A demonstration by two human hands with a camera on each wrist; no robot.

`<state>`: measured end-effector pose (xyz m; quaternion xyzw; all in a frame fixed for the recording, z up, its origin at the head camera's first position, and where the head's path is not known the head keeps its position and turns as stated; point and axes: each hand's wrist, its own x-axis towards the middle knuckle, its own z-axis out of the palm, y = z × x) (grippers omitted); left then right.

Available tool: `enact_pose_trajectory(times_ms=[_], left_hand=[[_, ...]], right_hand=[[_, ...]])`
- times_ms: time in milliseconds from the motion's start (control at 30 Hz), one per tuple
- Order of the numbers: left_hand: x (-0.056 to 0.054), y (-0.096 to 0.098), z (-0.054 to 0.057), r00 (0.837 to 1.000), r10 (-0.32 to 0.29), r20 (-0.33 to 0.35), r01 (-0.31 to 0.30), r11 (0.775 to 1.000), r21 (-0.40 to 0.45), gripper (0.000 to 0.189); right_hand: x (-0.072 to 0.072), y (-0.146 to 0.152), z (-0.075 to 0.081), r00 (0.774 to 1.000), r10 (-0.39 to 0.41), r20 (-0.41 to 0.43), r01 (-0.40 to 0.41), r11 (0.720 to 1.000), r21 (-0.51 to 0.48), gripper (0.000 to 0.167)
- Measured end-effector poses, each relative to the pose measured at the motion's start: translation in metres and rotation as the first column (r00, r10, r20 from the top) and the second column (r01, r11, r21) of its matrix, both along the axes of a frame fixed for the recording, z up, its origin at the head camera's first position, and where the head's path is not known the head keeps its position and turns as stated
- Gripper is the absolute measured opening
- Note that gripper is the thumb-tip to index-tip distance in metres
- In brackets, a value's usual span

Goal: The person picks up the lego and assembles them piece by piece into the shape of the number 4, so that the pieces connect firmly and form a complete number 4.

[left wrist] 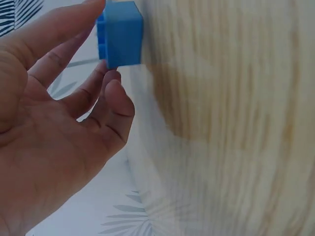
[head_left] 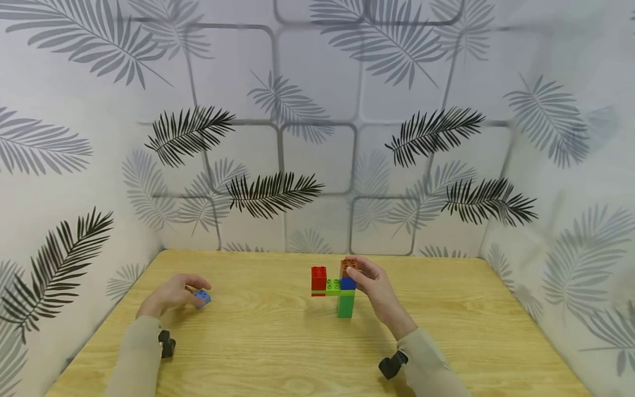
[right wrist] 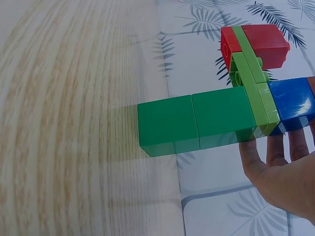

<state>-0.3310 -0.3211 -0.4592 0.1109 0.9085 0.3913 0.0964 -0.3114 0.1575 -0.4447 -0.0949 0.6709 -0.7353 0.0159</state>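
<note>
My left hand (head_left: 173,293) pinches a light blue toy brick (head_left: 202,298) at the left of the table; in the left wrist view, thumb and fingertips meet the brick's sides, its studs facing the palm. Right of the middle, a toy brick structure is upright. Stacked green bricks (right wrist: 167,125) form its column, beneath light green plates (head_left: 333,286) reaching left to a red brick (head_left: 318,278). Above the column sit a dark blue brick (right wrist: 293,102) and an orange-brown brick (head_left: 349,264). My right hand (head_left: 379,292) grips this upper part from the right, thumb in front.
The wooden table (head_left: 258,353) extends between and around both hands. A pale wall covering (head_left: 317,160) with a leaf print closes off the back and both sides. Each wrist carries a small black camera.
</note>
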Motion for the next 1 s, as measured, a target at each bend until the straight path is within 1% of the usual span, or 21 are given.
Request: enact_pose_trajectory(times_ms=[133, 233, 300, 400, 500, 667, 767, 833, 933, 1000], left_hand=[[-0.002, -0.004, -0.004, 0.999, -0.019, 0.032, 0.02, 1.0, -0.014, 0.045], [-0.003, -0.005, -0.005, 0.997, -0.029, 0.07, 0.029, 1.0, -0.002, 0.046], [-0.004, -0.005, -0.006, 0.996, -0.042, 0.08, 0.042, 0.999, -0.001, 0.046], [-0.006, -0.003, -0.007, 0.995, -0.074, 0.068, 0.074, 0.997, -0.006, 0.045], [-0.007, 0.0, -0.008, 0.994, -0.099, 0.035, 0.1, 0.995, -0.028, 0.042], [-0.009, 0.008, -0.009, 0.995, -0.102, 0.017, 0.103, 0.994, -0.043, 0.038], [-0.01, 0.016, -0.007, 0.994, -0.102, 0.03, 0.102, 0.995, -0.012, 0.037], [-0.01, 0.023, -0.005, 0.993, -0.113, 0.036, 0.113, 0.994, 0.013, 0.039], [-0.01, 0.033, -0.002, 0.99, -0.135, 0.027, 0.134, 0.99, 0.047, 0.043], [-0.011, 0.041, 0.001, 0.988, -0.154, 0.008, 0.153, 0.987, 0.057, 0.047]], right_hand=[[0.0, 0.0, -0.001, 1.0, 0.007, -0.001, -0.007, 1.0, -0.004, 0.044], [0.001, 0.0, 0.0, 1.0, 0.006, 0.001, -0.006, 1.0, -0.005, 0.043], [0.001, 0.0, 0.0, 1.0, -0.001, 0.002, 0.001, 1.0, -0.003, 0.043], [0.001, 0.0, 0.0, 1.0, -0.004, 0.001, 0.004, 1.0, 0.004, 0.043], [0.001, 0.0, 0.001, 1.0, -0.001, 0.003, 0.001, 1.0, 0.0, 0.043], [0.002, 0.0, 0.0, 1.0, -0.004, 0.01, 0.004, 1.0, -0.002, 0.043], [0.002, 0.0, 0.0, 1.0, -0.001, 0.006, 0.001, 1.0, 0.001, 0.043], [0.001, 0.001, 0.0, 1.0, 0.005, 0.001, -0.005, 1.0, 0.0, 0.043], [0.001, 0.001, 0.0, 1.0, 0.012, -0.002, -0.012, 1.0, -0.003, 0.043], [0.001, 0.001, 0.0, 1.0, 0.015, -0.002, -0.015, 1.0, 0.001, 0.043]])
